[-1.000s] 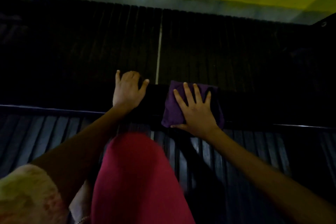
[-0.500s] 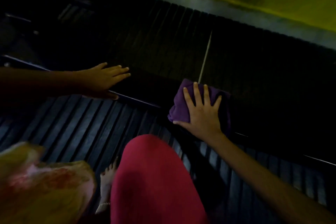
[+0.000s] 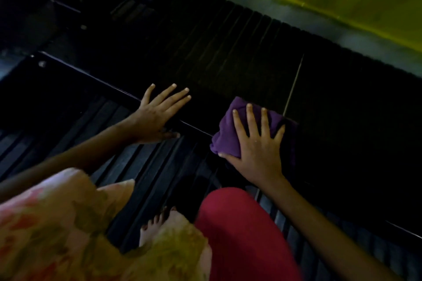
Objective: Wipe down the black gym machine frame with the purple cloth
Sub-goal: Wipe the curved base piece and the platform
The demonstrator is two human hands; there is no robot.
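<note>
Our right hand [image 3: 258,143] presses flat on the purple cloth [image 3: 225,134]; our left hand [image 3: 157,114] lies released on the frame [image 3: 198,107]; the wad could slip off its near edge

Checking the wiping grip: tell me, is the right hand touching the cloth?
Touching. The head view shows the right hand lying flat on the purple cloth, fingers spread across it.

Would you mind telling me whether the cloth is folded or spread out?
Folded: the cloth sits as a thick bunched pad under the right hand.
</note>
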